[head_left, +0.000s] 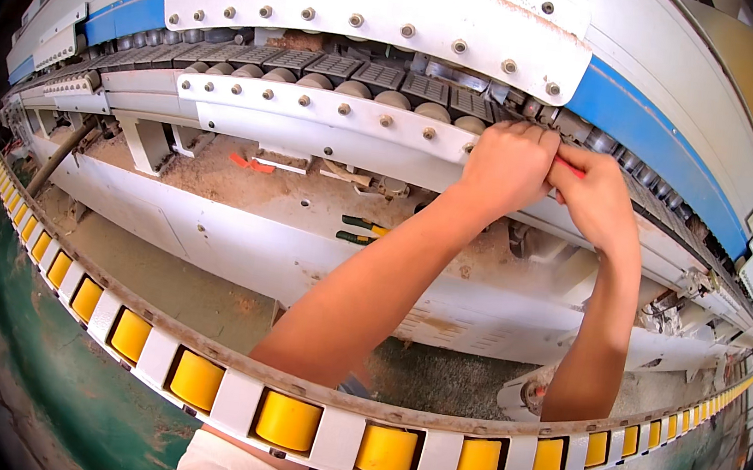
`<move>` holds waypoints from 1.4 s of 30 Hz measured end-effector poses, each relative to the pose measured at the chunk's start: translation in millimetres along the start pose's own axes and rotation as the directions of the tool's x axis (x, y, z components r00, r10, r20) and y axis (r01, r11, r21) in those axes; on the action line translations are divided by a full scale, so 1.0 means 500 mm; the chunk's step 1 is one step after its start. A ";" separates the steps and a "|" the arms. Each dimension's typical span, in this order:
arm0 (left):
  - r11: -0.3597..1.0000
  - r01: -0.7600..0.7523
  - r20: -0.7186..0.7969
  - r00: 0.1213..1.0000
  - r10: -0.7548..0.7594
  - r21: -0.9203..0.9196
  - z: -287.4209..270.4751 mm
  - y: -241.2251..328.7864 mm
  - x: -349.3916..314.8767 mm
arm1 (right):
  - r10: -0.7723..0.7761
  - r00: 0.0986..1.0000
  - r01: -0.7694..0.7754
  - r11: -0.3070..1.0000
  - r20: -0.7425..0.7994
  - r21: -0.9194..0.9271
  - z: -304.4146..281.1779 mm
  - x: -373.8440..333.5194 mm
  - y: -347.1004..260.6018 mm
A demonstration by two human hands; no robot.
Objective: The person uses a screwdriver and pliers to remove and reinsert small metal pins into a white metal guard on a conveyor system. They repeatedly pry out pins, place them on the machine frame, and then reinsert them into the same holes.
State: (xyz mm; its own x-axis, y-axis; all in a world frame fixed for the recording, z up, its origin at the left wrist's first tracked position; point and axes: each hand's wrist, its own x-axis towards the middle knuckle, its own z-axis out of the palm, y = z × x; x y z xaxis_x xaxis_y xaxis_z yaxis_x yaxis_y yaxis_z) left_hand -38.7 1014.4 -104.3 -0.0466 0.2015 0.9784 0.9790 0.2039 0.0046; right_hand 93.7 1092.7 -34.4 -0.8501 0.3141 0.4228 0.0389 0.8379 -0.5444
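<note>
Both my hands meet at the black padded conveyor chain (378, 77) of a long white machine. My left hand (510, 162) is closed against the chain's near edge, its knuckles up; what its fingers grip is hidden. Just right of it and touching it, my right hand (596, 197) is closed round a red handle (570, 167), most of which the fingers cover, so the kind of tool does not show. Below my wrists, on the dusty ledge, lies a hand tool with green and yellow handles (360, 230).
A rail of yellow rollers (288, 422) curves between my body and the machine, under my forearms. White bolted plates (340, 110) line the chain, with a blue strip (661, 142) behind. Red scraps (250, 163) and sawdust lie on the ledge (307, 192). The floor (93, 361) is green.
</note>
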 end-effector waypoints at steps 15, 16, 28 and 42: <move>0.979 -0.181 -0.043 0.983 0.177 -0.098 -0.016 0.001 -0.013 | 0.165 0.980 -0.198 0.689 0.115 0.697 -0.011 -0.068 0.082; 0.970 -0.214 -0.076 0.976 0.206 -0.117 -0.024 -0.001 -0.018 | 0.147 0.983 -0.185 0.690 0.114 0.700 -0.010 -0.082 0.092; -0.140 0.947 0.932 0.245 -0.267 -0.289 -0.113 0.356 -0.549 | 0.404 0.900 -0.242 0.157 0.161 0.958 0.175 -0.720 0.384; -0.198 0.980 0.998 -0.007 0.070 0.021 -0.049 0.572 -0.687 | 0.580 0.709 -0.610 0.216 0.402 0.762 0.407 -1.037 0.369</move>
State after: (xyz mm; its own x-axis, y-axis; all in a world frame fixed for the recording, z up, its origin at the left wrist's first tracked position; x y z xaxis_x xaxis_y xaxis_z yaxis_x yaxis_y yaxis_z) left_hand 262.3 980.2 -434.2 -0.1293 0.9685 -0.2127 -0.2433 0.1769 0.9537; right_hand 434.8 993.9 -501.4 -0.7910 0.5290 -0.3075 0.1263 -0.3506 -0.9280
